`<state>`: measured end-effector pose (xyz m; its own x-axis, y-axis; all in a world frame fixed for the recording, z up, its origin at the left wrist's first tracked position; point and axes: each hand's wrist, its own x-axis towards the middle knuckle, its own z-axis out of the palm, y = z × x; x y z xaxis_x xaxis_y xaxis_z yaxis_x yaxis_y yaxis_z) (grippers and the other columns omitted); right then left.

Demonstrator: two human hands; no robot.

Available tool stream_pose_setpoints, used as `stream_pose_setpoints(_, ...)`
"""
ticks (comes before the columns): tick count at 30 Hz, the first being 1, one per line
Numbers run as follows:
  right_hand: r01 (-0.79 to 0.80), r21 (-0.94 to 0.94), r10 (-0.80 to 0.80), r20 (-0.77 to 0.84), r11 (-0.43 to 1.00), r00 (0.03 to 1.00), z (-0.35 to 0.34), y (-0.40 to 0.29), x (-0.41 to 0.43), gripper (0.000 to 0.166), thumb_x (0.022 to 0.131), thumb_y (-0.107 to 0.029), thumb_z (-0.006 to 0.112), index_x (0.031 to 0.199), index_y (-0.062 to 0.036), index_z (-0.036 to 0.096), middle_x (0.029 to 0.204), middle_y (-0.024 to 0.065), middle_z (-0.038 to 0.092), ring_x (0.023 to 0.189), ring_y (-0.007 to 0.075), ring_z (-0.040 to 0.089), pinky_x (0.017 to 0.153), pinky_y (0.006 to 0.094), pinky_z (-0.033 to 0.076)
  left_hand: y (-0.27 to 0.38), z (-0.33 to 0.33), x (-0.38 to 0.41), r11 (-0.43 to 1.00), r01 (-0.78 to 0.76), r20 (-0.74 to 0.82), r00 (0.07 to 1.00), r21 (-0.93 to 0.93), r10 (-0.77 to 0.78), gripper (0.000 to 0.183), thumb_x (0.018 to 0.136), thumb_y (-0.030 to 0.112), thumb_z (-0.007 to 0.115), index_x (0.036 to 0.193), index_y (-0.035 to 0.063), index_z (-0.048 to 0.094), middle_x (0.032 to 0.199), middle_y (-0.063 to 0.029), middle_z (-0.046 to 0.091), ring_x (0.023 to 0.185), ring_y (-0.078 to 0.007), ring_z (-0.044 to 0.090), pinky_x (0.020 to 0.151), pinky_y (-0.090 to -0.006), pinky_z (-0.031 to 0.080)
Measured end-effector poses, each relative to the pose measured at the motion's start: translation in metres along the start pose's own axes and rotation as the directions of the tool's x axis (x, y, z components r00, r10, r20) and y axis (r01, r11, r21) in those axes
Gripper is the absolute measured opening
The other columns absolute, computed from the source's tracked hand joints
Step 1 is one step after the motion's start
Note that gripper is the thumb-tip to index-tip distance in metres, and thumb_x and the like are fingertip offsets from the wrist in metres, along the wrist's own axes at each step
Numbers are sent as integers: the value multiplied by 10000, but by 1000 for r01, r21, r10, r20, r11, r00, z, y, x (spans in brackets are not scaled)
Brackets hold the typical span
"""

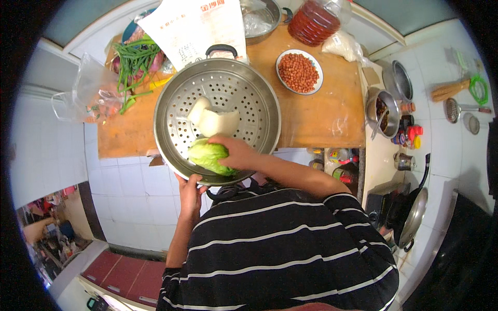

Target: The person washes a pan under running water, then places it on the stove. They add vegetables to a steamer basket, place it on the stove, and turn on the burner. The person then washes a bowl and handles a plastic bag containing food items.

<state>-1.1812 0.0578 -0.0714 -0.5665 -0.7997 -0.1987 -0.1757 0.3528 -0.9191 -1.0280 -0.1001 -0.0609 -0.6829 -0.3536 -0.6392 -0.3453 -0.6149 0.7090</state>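
Observation:
A round metal steamer pan [249,112] with a perforated bottom and black loop handles is at the near edge of the wooden table, its near part reaching past the edge. My left hand [190,192] grips its near left rim from outside. Inside the pan, my right hand [237,152] holds a light green head of leafy vegetable, perhaps lettuce or cabbage [208,156], near the rim closest to me. Pale white pieces [218,123], perhaps steamed buns or dough, lie in the middle of the pan beyond the vegetable; their exact kind is unclear.
On the wooden table [323,124] are a bowl of peanuts [298,72], a jug of reddish liquid [315,23], a printed white sack [194,29], green onions [136,58] and a clear plastic bag [95,89]. At right, a counter holds a metal bowl with a spoon [393,116].

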Motion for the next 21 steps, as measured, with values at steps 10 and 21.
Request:
stream_pose_setpoints(10,-48,284,132,-282,958,950,-211,-5,9,587,765,-73,724,1304,-49,494,1169,76,617,1053,190,584,932,339,463,-4,20,-6,999,-15,-186,983,-47,6,679,799,21,511,1394,211,245,1104,-98,526,817,-162,568,405,-203,420)
stream_pose_setpoints(21,-530,-477,56,-704,701,708,-371,70,192,774,707,-446,717,1340,-70,480,1282,224,546,1185,351,537,994,440,436,-18,24,-6,999,-41,-300,953,-12,35,614,851,178,611,1379,181,298,1127,-86,545,919,-193,591,516,-267,490)
